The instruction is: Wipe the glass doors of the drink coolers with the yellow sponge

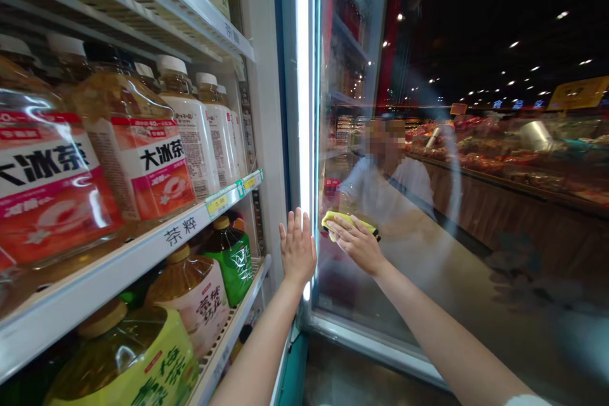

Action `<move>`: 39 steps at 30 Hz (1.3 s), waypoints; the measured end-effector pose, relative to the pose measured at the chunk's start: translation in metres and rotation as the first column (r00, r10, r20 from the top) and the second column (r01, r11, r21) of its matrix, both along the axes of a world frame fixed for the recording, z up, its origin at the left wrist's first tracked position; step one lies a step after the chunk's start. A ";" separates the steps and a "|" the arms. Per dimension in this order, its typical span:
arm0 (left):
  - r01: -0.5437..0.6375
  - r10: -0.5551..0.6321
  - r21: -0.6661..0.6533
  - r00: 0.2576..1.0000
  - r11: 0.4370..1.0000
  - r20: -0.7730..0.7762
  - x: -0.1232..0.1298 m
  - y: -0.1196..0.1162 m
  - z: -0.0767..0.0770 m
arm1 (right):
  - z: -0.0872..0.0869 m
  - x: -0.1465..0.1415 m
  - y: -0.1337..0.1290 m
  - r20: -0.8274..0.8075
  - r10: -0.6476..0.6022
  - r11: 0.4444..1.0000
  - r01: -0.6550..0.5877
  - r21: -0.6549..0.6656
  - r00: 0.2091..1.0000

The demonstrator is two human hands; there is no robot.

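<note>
My right hand [353, 240] presses a folded yellow cloth [342, 221] with a dark edge flat against the glass door [404, 292] of a drinks fridge. The cloth lies near the door's hinge side, and its lower part is hidden under my fingers. My left hand [298, 248] is raised with its fingers stretched out and holds nothing. It is beside the bright light strip [302, 108] at the door's edge; whether the palm touches the frame I cannot tell. A person's reflection shows in the glass.
Shelves to the left hold several large tea bottles [152, 158], with more bottles [190, 298] on the level below. A white shelf edge [143, 260] with price tags juts toward the frame. Behind the glass stands a long produce display [499, 184].
</note>
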State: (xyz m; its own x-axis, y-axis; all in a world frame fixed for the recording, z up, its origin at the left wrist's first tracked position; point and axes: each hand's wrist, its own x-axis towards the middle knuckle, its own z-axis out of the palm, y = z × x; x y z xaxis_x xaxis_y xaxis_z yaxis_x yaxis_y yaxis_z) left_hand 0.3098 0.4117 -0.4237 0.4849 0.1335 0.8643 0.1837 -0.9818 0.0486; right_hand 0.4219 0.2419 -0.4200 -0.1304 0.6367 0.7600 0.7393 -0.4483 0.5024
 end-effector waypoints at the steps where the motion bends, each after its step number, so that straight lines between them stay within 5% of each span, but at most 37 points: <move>1: -0.004 0.004 0.001 1.000 1.000 -0.004 0.000 -0.001 -0.001 | 0.003 0.000 -0.002 -0.022 -0.021 0.999 0.022 0.041 1.000; 5: -0.018 0.018 0.007 1.000 1.000 -0.009 0.001 -0.003 -0.001 | 0.011 -0.004 0.024 -0.131 -0.063 0.983 0.084 0.163 0.989; 9: -0.010 0.010 0.026 1.000 1.000 -0.007 0.003 -0.008 -0.003 | -0.010 -0.011 0.043 -0.141 -0.027 0.995 0.041 0.095 0.990; 13: 0.033 -0.032 0.035 0.999 0.999 -0.003 0.005 -0.017 -0.008 | -0.024 -0.012 0.003 -0.081 -0.030 0.999 0.033 0.039 0.996; 17: 0.062 -0.063 0.030 0.998 0.998 0.006 0.010 -0.025 -0.010 | 0.003 -0.010 -0.041 -0.136 -0.111 0.972 0.135 0.190 0.985; 21: 0.063 -0.064 0.036 0.998 0.997 0.022 0.015 -0.032 -0.008 | 0.023 -0.007 -0.029 -0.155 -0.150 0.930 0.192 0.312 0.977; 25: 0.085 -0.086 0.058 0.996 0.995 0.010 0.019 -0.043 -0.006 | -0.003 -0.010 -0.023 -0.107 -0.115 0.974 0.133 0.182 0.988; 29: 0.139 -0.140 0.090 0.990 0.986 0.004 0.023 -0.055 -0.007 | -0.024 -0.012 -0.076 -0.090 -0.190 0.969 0.202 0.145 0.978; 33: 0.211 -0.215 0.104 0.976 0.972 0.027 0.032 -0.066 -0.004 | -0.003 -0.005 -0.124 -0.119 -0.275 0.888 0.300 0.348 0.954; 36: 0.241 -0.247 0.090 0.967 0.966 0.069 0.040 -0.078 -0.001 | 0.014 0.000 -0.118 -0.133 -0.300 0.816 0.326 0.477 0.945; 39: 0.277 -0.284 0.082 0.955 0.957 0.085 0.046 -0.093 0.000 | 0.006 -0.001 -0.102 -0.111 -0.307 0.851 0.325 0.413 0.945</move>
